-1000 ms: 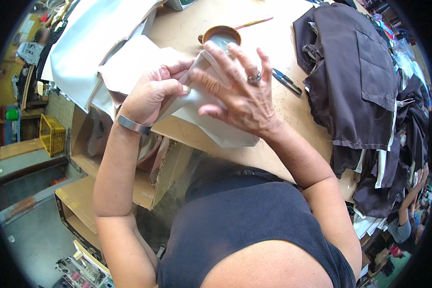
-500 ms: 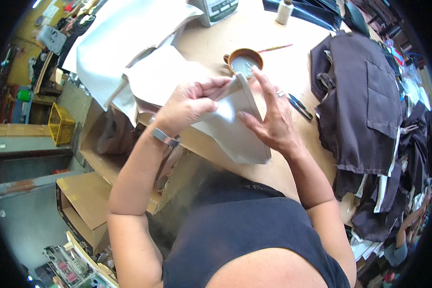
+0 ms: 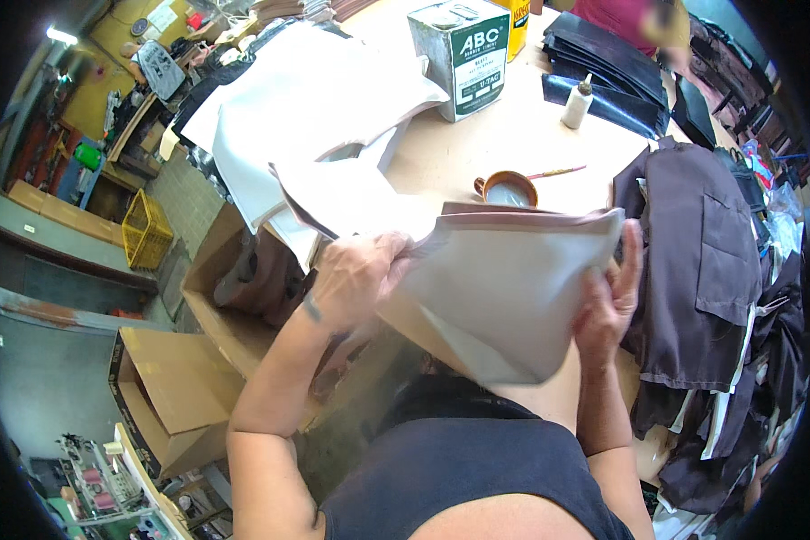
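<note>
A grey, smooth leather-like sheet [image 3: 504, 288], folded over along its far edge, is stretched between my two hands above the table front. My left hand [image 3: 360, 279] pinches its left end, its fingers curled and slightly blurred. On the right side my right hand [image 3: 610, 301] grips the edge, its fingers pointing up along the sheet's corner. Just beyond the fold stands a brown cup [image 3: 510, 190] of whitish liquid, partly hidden by the sheet. A thin red stick [image 3: 556, 172] lies beside the cup.
Pale sheets [image 3: 279, 117] are heaped at the far left. A green-and-grey metal can [image 3: 460, 63], a small white bottle [image 3: 578, 103] and black sheets [image 3: 603, 63] stand or lie farther back. Dark garments [image 3: 702, 270] cover the right side. Cardboard boxes [image 3: 184, 378] sit at lower left.
My hands have moved apart, spreading the sheet wider between them. My right hand has shifted right and now grips the sheet's right edge. The view has tilted, showing more of the table's far side.
</note>
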`<state>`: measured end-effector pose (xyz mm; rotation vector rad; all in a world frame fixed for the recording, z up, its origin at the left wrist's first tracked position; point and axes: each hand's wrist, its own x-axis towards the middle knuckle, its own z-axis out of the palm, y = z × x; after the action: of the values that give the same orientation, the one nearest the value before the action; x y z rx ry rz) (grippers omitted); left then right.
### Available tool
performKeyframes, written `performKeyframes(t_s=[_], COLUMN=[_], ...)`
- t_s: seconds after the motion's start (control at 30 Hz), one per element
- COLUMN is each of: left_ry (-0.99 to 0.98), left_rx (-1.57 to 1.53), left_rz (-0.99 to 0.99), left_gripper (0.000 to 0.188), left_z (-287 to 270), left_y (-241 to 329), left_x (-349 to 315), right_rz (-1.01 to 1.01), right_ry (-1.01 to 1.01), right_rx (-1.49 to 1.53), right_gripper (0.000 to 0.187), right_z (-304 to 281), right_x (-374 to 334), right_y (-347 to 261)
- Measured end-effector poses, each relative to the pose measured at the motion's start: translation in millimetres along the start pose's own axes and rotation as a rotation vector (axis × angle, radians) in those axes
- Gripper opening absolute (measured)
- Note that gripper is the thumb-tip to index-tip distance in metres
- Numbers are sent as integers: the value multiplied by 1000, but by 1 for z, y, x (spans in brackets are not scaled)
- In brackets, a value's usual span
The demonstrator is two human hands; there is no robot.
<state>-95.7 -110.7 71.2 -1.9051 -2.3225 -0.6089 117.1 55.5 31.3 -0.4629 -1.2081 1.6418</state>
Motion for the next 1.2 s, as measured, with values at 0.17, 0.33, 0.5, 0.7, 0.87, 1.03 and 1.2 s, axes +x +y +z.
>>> performKeyframes(t_s=[0.17,0.33,0.5,0.7,0.87,1.03,1.2], left_ry=[295,549,358,130,-86,163,328], left_rx=[209,422,185,-1,434,112,129], left_rz=[226,193,24,-288,-416,-341,-6], left_gripper=[17,13,35,59,64,48,43], left_z=[-76,-133,-178,-47,72,69,80], left_y=[25,-38,-169,-355,-388,-365,-236], left_x=[35,93,174,175,154,152,114], right_rz=[-59,75,141,212,-418,-419,-243], right_ry=[-3,-13,103,52,318,801,1661], right_rx=[26,-46,-255,-669,-1375,-1788,-1473], right_gripper=[59,52,46,48,48,45,64], right_z=[-27,-32,-54,-61,-114,-232,-382], right_x=[12,1,-16,-41,-96,-172,-300], right_y=[-10,8,12,14,-27,-124,-193])
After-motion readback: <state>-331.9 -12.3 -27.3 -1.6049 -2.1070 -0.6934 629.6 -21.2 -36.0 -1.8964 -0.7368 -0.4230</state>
